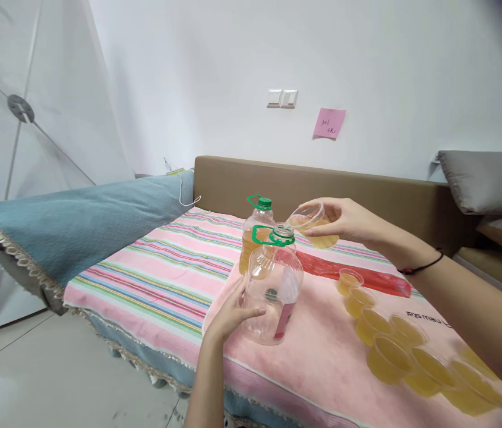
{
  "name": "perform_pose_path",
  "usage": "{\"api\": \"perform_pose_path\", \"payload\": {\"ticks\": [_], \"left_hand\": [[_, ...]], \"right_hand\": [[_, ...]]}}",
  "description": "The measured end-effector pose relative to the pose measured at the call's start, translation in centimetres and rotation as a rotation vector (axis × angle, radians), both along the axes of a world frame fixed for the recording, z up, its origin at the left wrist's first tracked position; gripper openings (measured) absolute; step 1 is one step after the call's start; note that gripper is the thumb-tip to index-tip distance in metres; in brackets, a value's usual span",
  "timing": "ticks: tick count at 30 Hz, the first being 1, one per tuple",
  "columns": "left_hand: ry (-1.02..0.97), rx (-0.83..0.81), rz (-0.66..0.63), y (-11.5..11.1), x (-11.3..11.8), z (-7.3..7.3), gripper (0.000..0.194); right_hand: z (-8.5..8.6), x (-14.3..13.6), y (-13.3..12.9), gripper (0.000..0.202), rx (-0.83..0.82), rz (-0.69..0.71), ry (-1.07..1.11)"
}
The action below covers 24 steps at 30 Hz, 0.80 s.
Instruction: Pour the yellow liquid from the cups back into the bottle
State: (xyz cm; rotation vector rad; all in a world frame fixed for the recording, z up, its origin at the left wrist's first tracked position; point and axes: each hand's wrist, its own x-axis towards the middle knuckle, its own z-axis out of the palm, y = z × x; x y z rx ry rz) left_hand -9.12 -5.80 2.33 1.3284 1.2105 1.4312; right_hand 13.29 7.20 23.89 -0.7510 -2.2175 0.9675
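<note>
My right hand point(340, 220) holds a clear plastic cup point(319, 235) of yellow liquid, tilted toward the open mouth of a large clear bottle point(272, 297). That bottle has a green ring handle at its neck and looks nearly without liquid. My left hand point(233, 315) rests against its lower left side, thumb reaching across the front and fingers partly hidden behind. Just behind stands a second bottle point(251, 241), green-capped, with yellow liquid inside. Several filled cups point(388, 356) stand in rows on the pink cloth point(308, 368) at the right.
A flattened red plastic wrapper point(357, 273) lies behind the cups. The striped cover point(157, 267) spreads over the sofa seat, with a blue-draped armrest point(90, 214) at left. Grey cushions point(491, 178) sit at the far right. A pink note point(330, 123) is on the wall.
</note>
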Motion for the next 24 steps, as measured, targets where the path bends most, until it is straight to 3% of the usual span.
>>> {"api": "perform_pose_path", "payload": {"ticks": [12, 24], "left_hand": [[-0.016, -0.004, -0.006, -0.1, 0.2, 0.4, 0.089], [0.029, 0.0, -0.006, 0.2, -0.1, 0.0, 0.092]], "right_hand": [[0.5, -0.2, 0.0, 0.042, 0.012, -0.019, -0.042], [1.8, -0.4, -1.0, 0.052, 0.013, -0.026, -0.131]]}}
